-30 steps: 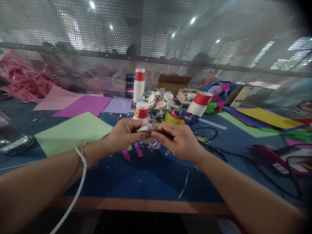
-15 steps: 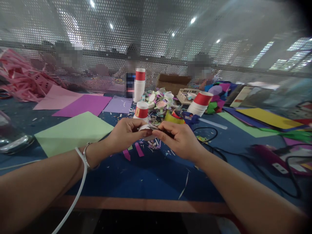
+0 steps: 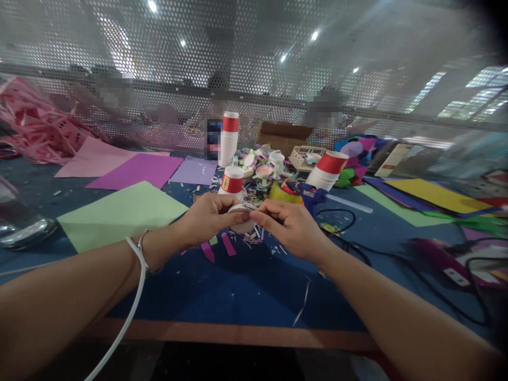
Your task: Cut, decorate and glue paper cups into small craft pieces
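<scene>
left hand pinching white round piece, 12 o'clock | right hand closing at its edge, on what's unclear | looking mid-job imo | paper heap sitting farther out, probably finished | cup stack, 1 o'clock, looking untouched

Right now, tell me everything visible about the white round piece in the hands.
The white round piece is small, with a curved rim and a pale inner or lower surface; it looks like paper, perhaps part of a cup. It is held up over the blue tabletop. The left hand grips its left side, thumb across it; the right hand's fingertips are at its right edge. Fingers hide much of it.
</scene>
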`<state>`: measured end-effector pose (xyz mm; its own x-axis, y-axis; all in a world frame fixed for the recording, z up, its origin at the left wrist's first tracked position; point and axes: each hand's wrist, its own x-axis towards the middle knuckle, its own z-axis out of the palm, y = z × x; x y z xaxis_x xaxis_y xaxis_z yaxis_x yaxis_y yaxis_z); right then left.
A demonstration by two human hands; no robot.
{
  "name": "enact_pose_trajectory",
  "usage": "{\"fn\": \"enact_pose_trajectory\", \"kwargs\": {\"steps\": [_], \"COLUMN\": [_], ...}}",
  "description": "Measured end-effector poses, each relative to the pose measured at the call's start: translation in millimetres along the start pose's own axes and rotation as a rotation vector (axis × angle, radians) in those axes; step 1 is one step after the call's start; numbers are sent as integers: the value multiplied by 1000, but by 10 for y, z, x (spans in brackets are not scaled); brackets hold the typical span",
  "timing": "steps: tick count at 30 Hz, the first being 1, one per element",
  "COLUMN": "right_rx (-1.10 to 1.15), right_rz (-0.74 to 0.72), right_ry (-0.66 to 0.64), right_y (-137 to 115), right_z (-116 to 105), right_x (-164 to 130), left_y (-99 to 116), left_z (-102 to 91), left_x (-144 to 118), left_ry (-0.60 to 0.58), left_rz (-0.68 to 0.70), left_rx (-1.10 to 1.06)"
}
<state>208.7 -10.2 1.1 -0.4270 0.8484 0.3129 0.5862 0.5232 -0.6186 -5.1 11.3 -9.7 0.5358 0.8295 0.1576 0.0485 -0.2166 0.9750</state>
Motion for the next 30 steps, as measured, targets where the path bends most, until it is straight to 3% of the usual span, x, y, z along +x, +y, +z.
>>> {"fn": "enact_pose_trajectory", "kwargs": {"steps": [9,18,30], "right_rx": [4,54,486], "right_rz": [22,6,274], "right_ry": [-16,-10,74], "right_y": [25,0,158], "right_z": [20,21,27], "right_x": [8,18,68], "left_y": [7,-9,47], "left_z": [-19,17,51], "left_x": [13,11,18], "left_ry": [12,-6,55], "left_rz": [-35,-147,-226], "left_rx": [72,-164,-333]}}
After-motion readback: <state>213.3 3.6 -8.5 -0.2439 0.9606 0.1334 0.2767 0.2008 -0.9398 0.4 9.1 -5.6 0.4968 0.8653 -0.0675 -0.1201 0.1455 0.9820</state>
